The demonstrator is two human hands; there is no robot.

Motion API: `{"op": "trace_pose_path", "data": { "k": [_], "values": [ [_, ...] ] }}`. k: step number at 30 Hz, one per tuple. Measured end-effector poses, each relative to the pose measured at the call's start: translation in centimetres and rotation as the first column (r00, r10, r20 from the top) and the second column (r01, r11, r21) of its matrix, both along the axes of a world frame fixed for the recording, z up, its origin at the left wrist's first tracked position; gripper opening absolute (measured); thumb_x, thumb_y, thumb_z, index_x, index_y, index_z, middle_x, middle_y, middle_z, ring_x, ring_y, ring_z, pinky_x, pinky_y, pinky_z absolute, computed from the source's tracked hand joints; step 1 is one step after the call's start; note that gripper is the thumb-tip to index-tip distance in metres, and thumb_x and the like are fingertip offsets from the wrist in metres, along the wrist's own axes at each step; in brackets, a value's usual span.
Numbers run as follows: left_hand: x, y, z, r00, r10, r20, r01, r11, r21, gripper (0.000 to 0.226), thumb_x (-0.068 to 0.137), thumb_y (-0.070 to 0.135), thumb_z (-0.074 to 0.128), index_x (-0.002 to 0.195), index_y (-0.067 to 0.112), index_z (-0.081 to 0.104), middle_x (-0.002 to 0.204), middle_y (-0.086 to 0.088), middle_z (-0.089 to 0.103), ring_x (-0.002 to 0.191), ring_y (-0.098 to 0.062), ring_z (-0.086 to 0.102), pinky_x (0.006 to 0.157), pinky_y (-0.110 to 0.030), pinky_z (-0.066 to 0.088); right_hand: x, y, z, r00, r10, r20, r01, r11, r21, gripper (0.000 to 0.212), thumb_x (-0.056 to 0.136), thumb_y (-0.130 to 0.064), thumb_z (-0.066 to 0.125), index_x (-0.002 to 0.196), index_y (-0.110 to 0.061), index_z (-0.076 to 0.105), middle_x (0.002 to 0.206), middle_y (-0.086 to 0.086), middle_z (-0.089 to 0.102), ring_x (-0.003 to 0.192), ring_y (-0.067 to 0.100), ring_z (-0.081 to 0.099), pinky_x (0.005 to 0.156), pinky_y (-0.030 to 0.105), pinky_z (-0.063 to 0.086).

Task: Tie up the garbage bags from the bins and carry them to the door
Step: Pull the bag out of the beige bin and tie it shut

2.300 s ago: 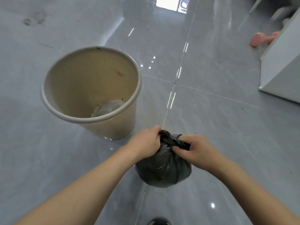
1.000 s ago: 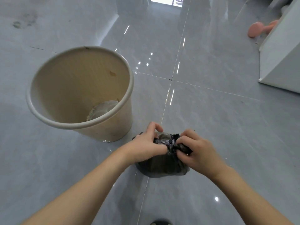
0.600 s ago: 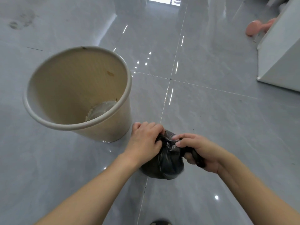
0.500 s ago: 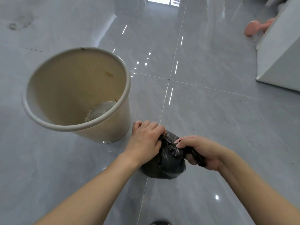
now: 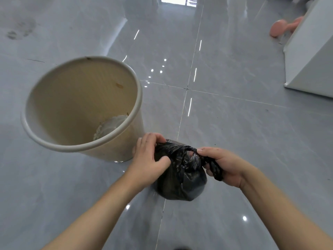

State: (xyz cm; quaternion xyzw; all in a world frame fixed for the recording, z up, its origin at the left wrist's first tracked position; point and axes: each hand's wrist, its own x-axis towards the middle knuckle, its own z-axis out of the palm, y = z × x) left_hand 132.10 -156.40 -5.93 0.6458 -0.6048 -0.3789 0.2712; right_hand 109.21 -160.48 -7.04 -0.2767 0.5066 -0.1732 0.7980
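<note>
A small black garbage bag (image 5: 182,179) sits on the grey tiled floor just in front of me, its top gathered into twisted strands. My left hand (image 5: 147,159) grips the bag's left strand at its upper side, fingers curled over it. My right hand (image 5: 225,166) pinches the right strand, with a loose end hanging through its fingers. A cream round bin (image 5: 54,139) stands to the left of the bag, with no liner in it and only a pale patch showing at its bottom.
A white cabinet (image 5: 310,56) stands at the right edge, with a pink object (image 5: 281,27) on the floor behind it. Glossy floor tiles stretch ahead to a bright doorway (image 5: 178,0) at the top.
Both hands have drawn apart, pulling the bag's two strands to the left and right. The right hand has slid outward with the end of its strand. The bin has not moved.
</note>
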Motion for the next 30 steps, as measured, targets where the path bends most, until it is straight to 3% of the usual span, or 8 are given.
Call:
{"op": "trace_pose_path", "data": {
  "k": [5,8,14,16,21,25,28,30],
  "values": [
    [-2.6,2.2,-1.3,0.959,-0.107,0.262,0.118,0.993,-0.028,0.05,0.066,0.072,0.052,0.102,0.037,0.051,0.105,0.019,0.042,0.101,-0.005,0.035,0.091,-0.025,0.024,1.5,0.3,0.3,0.995,-0.034,0.093,0.033,0.999,0.011,0.025,0.094,-0.014,0.052,0.107,0.001,0.068,0.082,0.011,0.073,0.065,0.014,0.069,0.051,0.022,0.052],
    [-3.6,1.8,-1.8,0.911,-0.114,0.396,0.132,0.991,-0.017,0.03,0.085,0.056,0.052,0.092,0.027,0.055,0.105,0.01,0.041,0.101,-0.014,0.036,0.094,-0.032,0.028,2.3,0.6,0.2,0.997,-0.071,-0.007,0.071,0.996,-0.047,0.029,0.094,-0.021,0.058,0.115,-0.003,0.066,0.105,0.018,0.072,0.085,0.02,0.071,0.061,0.025,0.055],
    [-1.3,1.0,0.6,0.967,0.154,-0.205,-0.095,0.958,0.272,0.025,0.075,0.031,0.039,0.057,0.014,0.045,0.062,0.004,0.054,0.058,-0.01,0.049,0.061,-0.031,0.039,0.4,0.2,-1.8,0.754,-0.362,-0.549,-0.08,0.778,-0.623,0.017,0.089,-0.038,0.063,0.099,-0.026,0.058,0.071,0.003,0.055,0.049,0.005,0.048,0.046,0.022,0.039],
    [1.1,1.8,-0.3,0.981,0.189,-0.034,-0.158,0.894,0.419,0.033,0.079,0.033,0.039,0.057,0.01,0.049,0.057,-0.016,0.057,0.056,-0.026,0.057,0.059,-0.037,0.044,-1.6,-0.1,-2.9,0.61,-0.45,-0.652,-0.307,0.624,-0.718,0.014,0.091,-0.035,0.06,0.087,-0.024,0.053,0.061,-0.002,0.05,0.054,0.009,0.049,0.048,0.023,0.036],
    [3.1,3.5,-2.5,0.958,0.028,0.284,-0.154,0.889,0.431,0.031,0.089,0.021,0.038,0.059,0.013,0.04,0.059,-0.01,0.046,0.066,-0.036,0.052,0.053,-0.034,0.029,-2.2,-0.1,-3.7,0.355,0.043,-0.934,-0.694,0.682,-0.232,0.067,0.091,-0.066,0.033,0.06,-0.011,0.058,0.06,0.003,0.056,0.066,0.026,0.059,0.059,0.034,0.038],
    [2.5,2.9,-1.0,0.919,-0.079,0.386,-0.029,0.963,0.267,0.029,0.085,0.027,0.04,0.062,0.011,0.045,0.059,-0.002,0.046,0.059,-0.025,0.043,0.051,-0.033,0.028,-3.0,0.3,-1.4,0.673,0.628,-0.391,-0.629,0.764,0.144,0.067,0.076,-0.079,0.049,0.06,-0.016,0.065,0.048,-0.002,0.041,0.04,0.014,0.034,0.04,0.022,0.029],
    [2.3,3.4,0.6,0.751,-0.363,0.551,0.337,0.929,0.152,0.027,0.087,0.033,0.04,0.071,0.015,0.053,0.078,-0.001,0.051,0.074,-0.023,0.051,0.06,-0.035,0.037,-2.5,0.7,-0.5,0.971,0.212,0.112,-0.229,0.958,0.173,0.038,0.09,-0.048,0.054,0.076,-0.014,0.066,0.052,-0.005,0.028,0.042,0.008,0.02,0.035,0.017,0.021],
    [1.5,4.2,1.6,0.568,-0.531,0.629,0.609,0.785,0.113,0.022,0.085,0.035,0.039,0.079,0.019,0.054,0.088,-0.001,0.053,0.084,-0.024,0.051,0.071,-0.037,0.04,-0.6,1.3,-1.0,0.936,-0.234,0.263,0.168,0.953,0.251,0.032,0.091,-0.036,0.05,0.086,-0.009,0.067,0.053,-0.004,0.037,0.039,0.006,0.022,0.032,0.017,0.018]
  ]
}}
